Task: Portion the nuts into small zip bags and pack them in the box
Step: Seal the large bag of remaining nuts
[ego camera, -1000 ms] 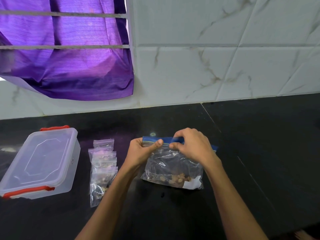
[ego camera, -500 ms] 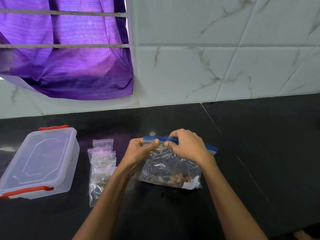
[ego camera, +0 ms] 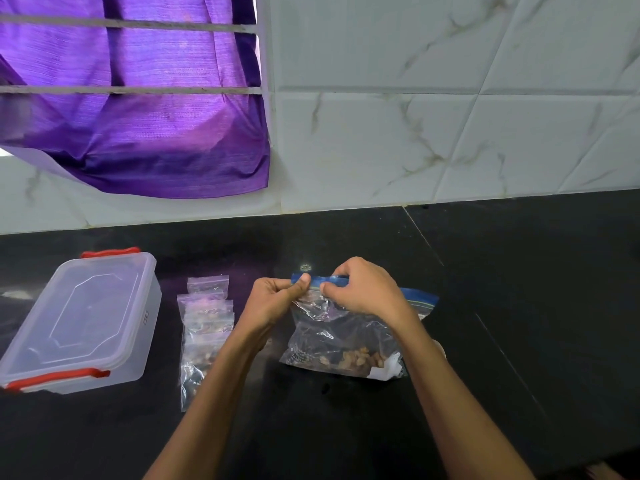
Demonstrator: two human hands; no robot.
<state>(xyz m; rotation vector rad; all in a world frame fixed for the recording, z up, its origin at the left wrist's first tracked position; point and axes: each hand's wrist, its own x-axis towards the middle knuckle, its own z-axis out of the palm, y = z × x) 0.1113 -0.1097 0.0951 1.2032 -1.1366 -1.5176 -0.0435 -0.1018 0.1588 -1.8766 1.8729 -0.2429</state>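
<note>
A large clear zip bag (ego camera: 343, 344) with a blue seal strip lies on the black counter, a small heap of nuts (ego camera: 353, 358) in its lower end. My left hand (ego camera: 277, 301) pinches the left end of the blue strip between thumb and fingers. My right hand (ego camera: 363, 292) pinches the strip just to the right of it, covering the middle of the seal. A pile of several small zip bags (ego camera: 206, 327) lies to the left, some holding nuts. The clear plastic box (ego camera: 79, 323) with red clips stands at far left, its lid on.
The black stone counter (ego camera: 519, 306) stretches right of the bag and toward me. A white marble-tiled wall (ego camera: 415, 133) rises behind it. A purple curtain (ego camera: 138, 116) hangs over window bars at the upper left.
Both hands have slid left along the blue seal strip, and the bag's top has lifted slightly. The box and small bags lie as before.
</note>
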